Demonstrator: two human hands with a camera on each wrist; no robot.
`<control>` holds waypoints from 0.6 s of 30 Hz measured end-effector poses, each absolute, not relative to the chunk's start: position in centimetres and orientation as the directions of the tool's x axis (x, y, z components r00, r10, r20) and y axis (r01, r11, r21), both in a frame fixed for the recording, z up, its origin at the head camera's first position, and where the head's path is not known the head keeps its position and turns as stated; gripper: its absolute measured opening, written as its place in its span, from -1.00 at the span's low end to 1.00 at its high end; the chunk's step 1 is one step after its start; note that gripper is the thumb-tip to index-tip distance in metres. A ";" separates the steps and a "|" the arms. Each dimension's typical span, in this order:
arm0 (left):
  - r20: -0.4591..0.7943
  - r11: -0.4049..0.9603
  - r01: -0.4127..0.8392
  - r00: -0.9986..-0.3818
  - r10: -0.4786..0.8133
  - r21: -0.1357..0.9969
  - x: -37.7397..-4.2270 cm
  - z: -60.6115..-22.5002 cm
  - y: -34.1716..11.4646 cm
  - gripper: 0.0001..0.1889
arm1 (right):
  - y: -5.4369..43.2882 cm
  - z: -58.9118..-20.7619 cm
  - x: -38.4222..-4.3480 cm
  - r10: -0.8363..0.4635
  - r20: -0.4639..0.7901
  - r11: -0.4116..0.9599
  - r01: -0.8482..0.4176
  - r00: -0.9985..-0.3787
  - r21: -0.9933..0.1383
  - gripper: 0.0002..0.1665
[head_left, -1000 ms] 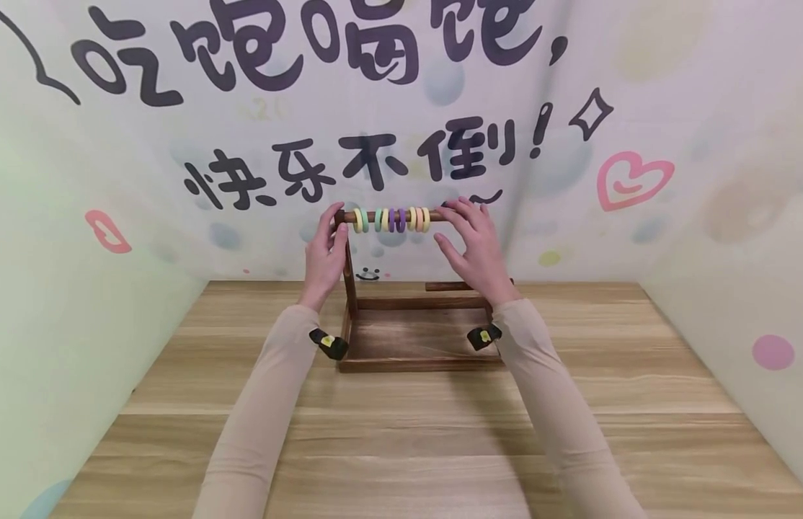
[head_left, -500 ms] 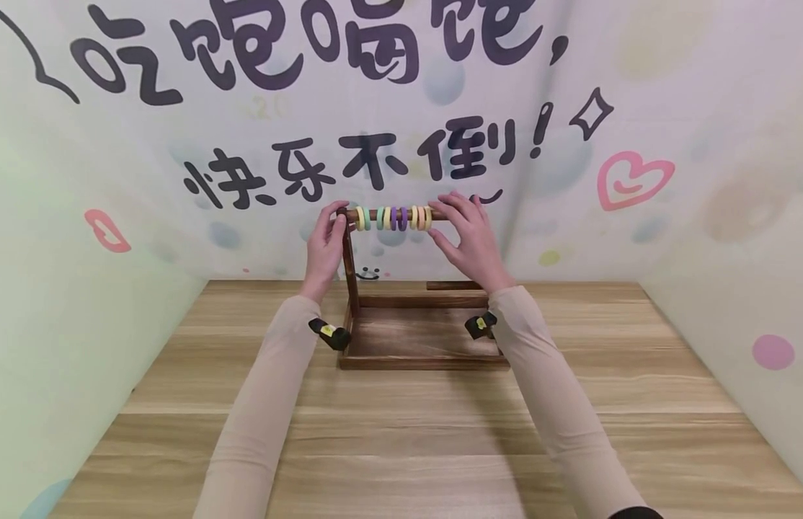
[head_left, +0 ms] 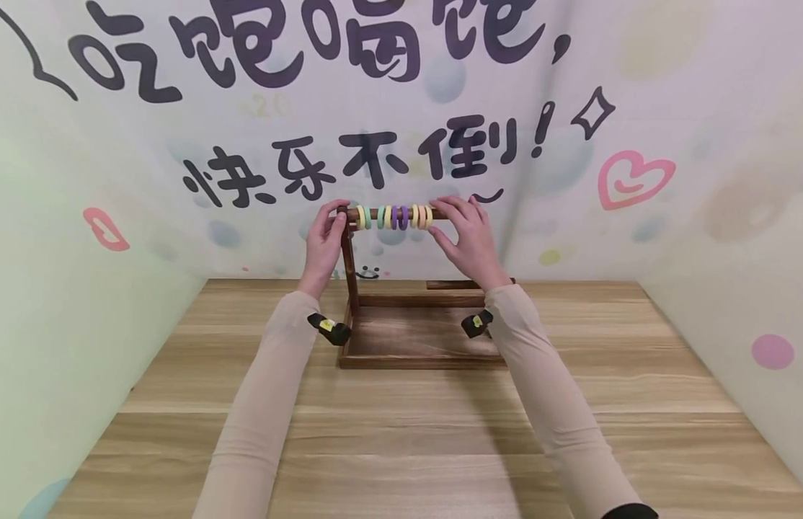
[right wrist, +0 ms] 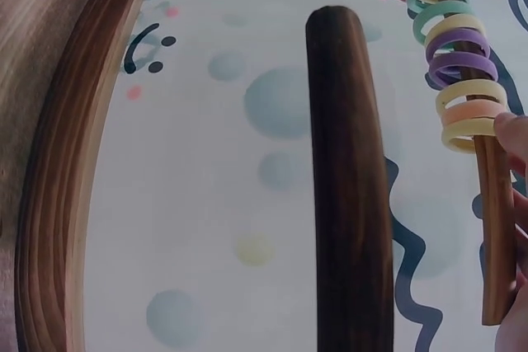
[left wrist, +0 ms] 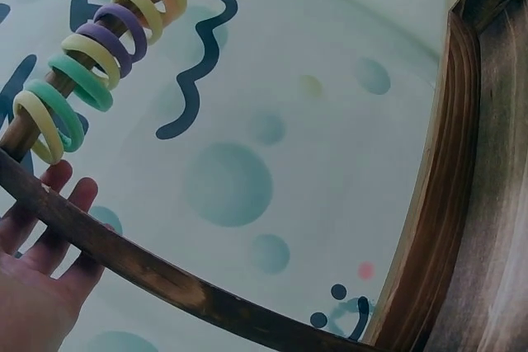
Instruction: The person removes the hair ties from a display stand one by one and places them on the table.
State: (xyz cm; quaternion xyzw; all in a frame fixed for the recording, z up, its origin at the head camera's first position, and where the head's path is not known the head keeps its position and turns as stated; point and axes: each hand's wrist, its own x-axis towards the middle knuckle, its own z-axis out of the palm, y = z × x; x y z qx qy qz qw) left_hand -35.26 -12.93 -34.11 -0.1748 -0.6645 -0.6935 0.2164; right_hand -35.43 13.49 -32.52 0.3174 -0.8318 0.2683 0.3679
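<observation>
A dark wooden stand point(head_left: 351, 270) rises from a shallow tray base, with a horizontal rod point(right wrist: 497, 245) at its top. Several pastel rings point(left wrist: 99, 51) in yellow, green, purple and peach hang along the rod. My left hand point(head_left: 321, 249) grips the post's top where the rod meets it, thumb in front and fingers behind. At the rod's other end, my right hand point(head_left: 473, 241) pinches the outermost yellow ring point(right wrist: 455, 133), its fingers reaching over the rod. The right wrist view shows the rod's free end beside that hand, whose palm is mostly out of frame.
A second, lower wooden rod point(right wrist: 351, 179) sticks out behind the tray base point(head_left: 421, 362), partly hidden by my right arm in the head view. The stand is on a wood-grain table point(head_left: 388, 447). A printed wall point(head_left: 246, 245) stands close behind it.
My right hand has come left along the rod, from beside the rings to the outermost yellow one. My left hand has stayed at the post's top and closed more snugly around it.
</observation>
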 end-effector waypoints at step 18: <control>0.456 -0.056 0.460 -0.887 -0.076 0.886 -34.9 -33.8 -13.2 -0.69 | 12.6 -32.9 -35.6 -0.287 0.782 0.696 -0.682 -0.552 -0.226 -0.53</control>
